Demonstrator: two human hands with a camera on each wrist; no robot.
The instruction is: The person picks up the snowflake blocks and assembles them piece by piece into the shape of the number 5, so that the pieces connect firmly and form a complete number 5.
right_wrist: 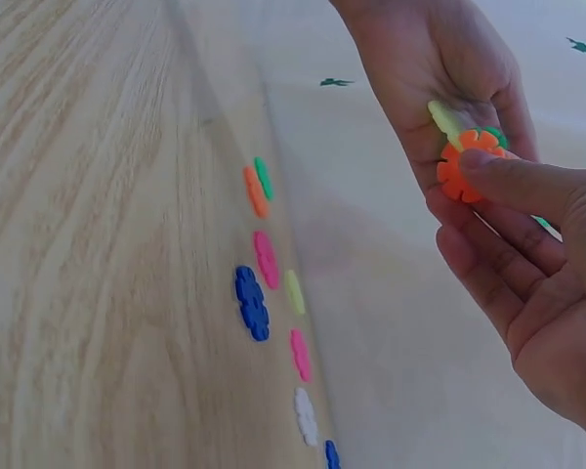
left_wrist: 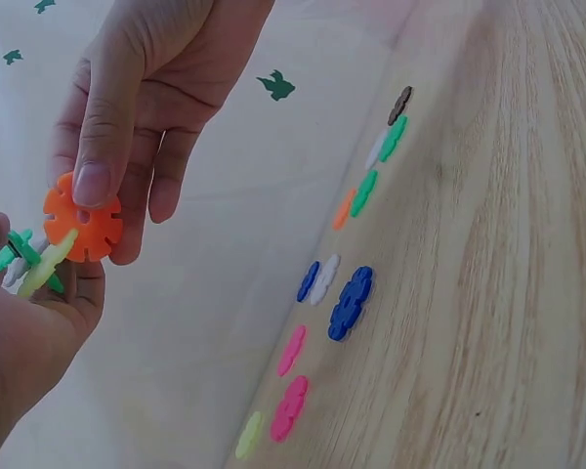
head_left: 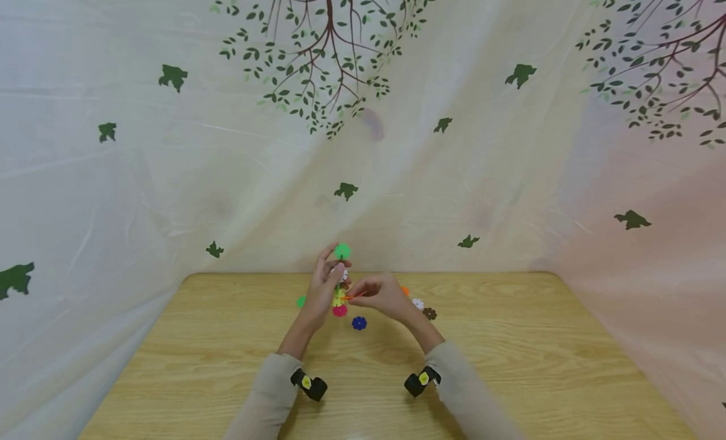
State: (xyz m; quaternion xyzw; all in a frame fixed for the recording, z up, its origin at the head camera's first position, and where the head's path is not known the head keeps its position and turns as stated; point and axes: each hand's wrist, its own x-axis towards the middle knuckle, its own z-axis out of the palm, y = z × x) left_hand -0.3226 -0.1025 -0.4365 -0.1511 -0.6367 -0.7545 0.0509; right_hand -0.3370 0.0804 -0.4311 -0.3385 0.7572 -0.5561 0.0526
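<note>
Above the far part of the table, my left hand (head_left: 322, 294) holds a small chain of notched flower-shaped plastic discs. A bright green disc (head_left: 343, 251) tops it, a white disc (head_left: 340, 274) sits lower, and a yellow disc (left_wrist: 47, 266) sticks out towards the other hand. My right hand (head_left: 387, 296) pinches an orange disc (left_wrist: 98, 233) between thumb and fingers. In the left wrist view the orange disc's rim meets the yellow one's edge; whether their notches are interlocked I cannot tell. Fingers hide part of the chain.
Loose discs lie along the table's far side: a blue disc (head_left: 359, 323), a pink disc (head_left: 339, 311), a green disc (head_left: 301, 301), a brown disc (head_left: 430, 314), a white disc (right_wrist: 306, 416) and several others. A patterned cloth (head_left: 397, 207) hangs behind the wooden table (head_left: 539, 364).
</note>
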